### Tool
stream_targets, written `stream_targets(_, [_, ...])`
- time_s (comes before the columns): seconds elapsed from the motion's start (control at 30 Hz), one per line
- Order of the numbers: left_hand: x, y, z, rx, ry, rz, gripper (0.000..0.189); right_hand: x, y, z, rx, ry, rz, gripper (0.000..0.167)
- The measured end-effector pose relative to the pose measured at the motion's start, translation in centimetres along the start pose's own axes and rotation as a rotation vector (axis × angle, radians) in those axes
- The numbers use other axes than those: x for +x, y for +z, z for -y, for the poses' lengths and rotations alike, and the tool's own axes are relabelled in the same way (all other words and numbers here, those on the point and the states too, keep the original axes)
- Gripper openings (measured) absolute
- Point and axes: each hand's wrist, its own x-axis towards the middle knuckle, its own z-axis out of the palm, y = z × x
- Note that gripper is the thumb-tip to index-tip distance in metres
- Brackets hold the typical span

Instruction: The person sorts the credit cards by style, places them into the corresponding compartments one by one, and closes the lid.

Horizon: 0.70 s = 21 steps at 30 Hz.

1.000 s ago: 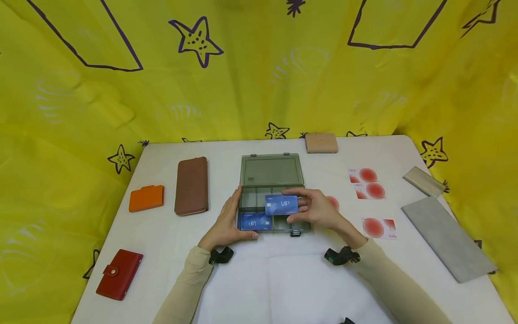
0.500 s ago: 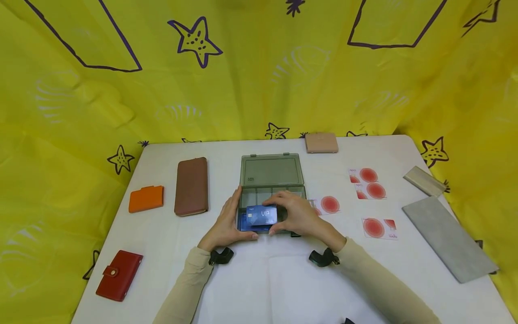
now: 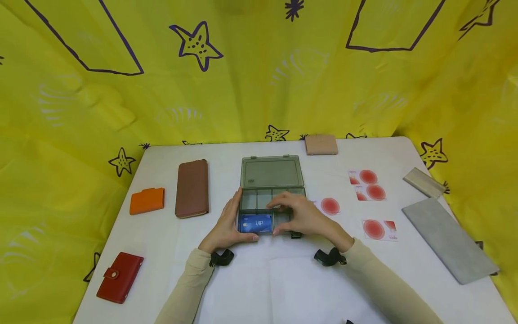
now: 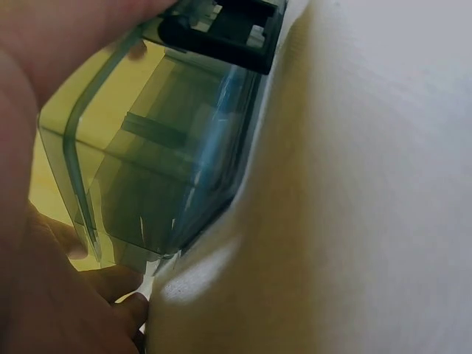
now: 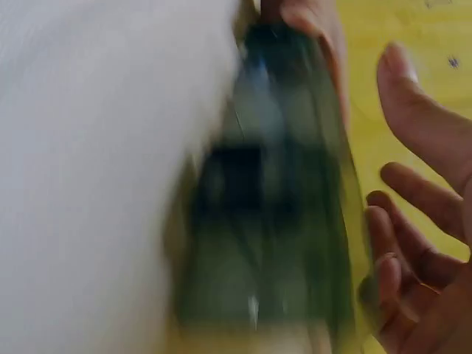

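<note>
A translucent green compartment box (image 3: 265, 204) lies open in the middle of the table, its lid tilted back. A blue VIP card (image 3: 256, 223) lies flat in the front left compartment. My left hand (image 3: 225, 227) holds the box's left end, fingers along the side and thumb at the front edge; the left wrist view shows this hand (image 4: 44, 147) around the box corner. Over the right compartments hovers my right hand (image 3: 303, 215), fingers bent and apart with nothing between them. In the right wrist view that hand (image 5: 420, 199) is beside the blurred box.
White cards with red circles (image 3: 375, 192) lie on the right, one partly behind the right hand. A grey flat case (image 3: 449, 240) is at far right. A brown wallet (image 3: 192, 188), an orange holder (image 3: 147, 201) and a red wallet (image 3: 120, 277) lie left; a beige one (image 3: 321, 145) at the back.
My right hand carried a VIP card leftward and let it go into the front left compartment, over the other VIP card there, then drew back slightly right. The left hand has stayed put.
</note>
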Motion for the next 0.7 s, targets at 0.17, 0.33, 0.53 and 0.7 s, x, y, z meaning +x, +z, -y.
stream_targets(0.17, [0.0, 0.0, 0.0, -0.002, 0.005, -0.002, 0.146, -2.5, -4.3, -2.7, 0.011, 0.072, -0.124, 0.065])
stream_targets(0.33, [0.1, -0.1, 0.1, 0.016, 0.014, -0.017, 0.146, -5.8, -8.1, -5.3, -0.097, 0.324, -0.055, 0.076])
stream_targets(0.53, [-0.1, -0.2, 0.3, 0.036, 0.007, -0.026, 0.147, -7.9, -8.4, -6.9, -0.158, 0.369, 0.023, 0.078])
stream_targets(0.7, [0.0, 0.0, 0.4, 0.025, 0.024, -0.013, 0.147, -8.4, -7.7, -7.1, -0.159, 0.388, 0.018, 0.069])
